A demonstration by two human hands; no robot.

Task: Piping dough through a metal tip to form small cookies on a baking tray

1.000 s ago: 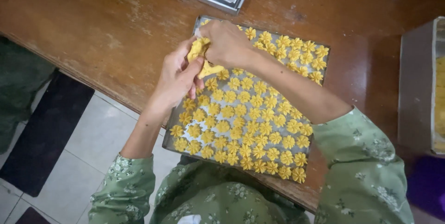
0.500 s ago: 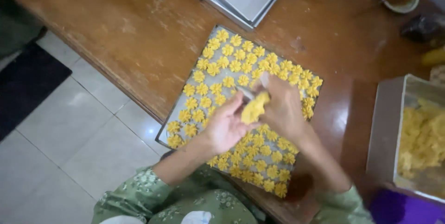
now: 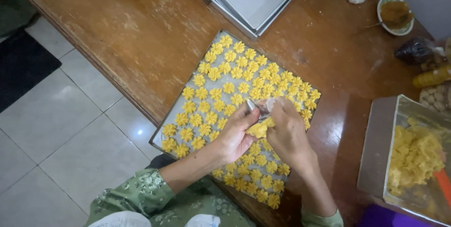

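Both hands meet over a flat metal baking tray (image 3: pixel 174 124) on the worn wooden counter (image 3: pixel 117 25): the left hand (image 3: pixel 233 135) and right hand (image 3: pixel 287 130) each keep a clenched grip on a soft piping bag (image 3: pixel 260 122) of yellow dough with a metal nozzle. Star-shaped yellow cookies (image 3: pixel 229 87) fill the tray in rows; a box of lumpy dough (image 3: pixel 413 154) sits well apart

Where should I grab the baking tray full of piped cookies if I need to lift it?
Grip the baking tray by its bare rim at the two short ends, coming in from outside. Yellow dough shapes cover its floor, so only the edges are free.
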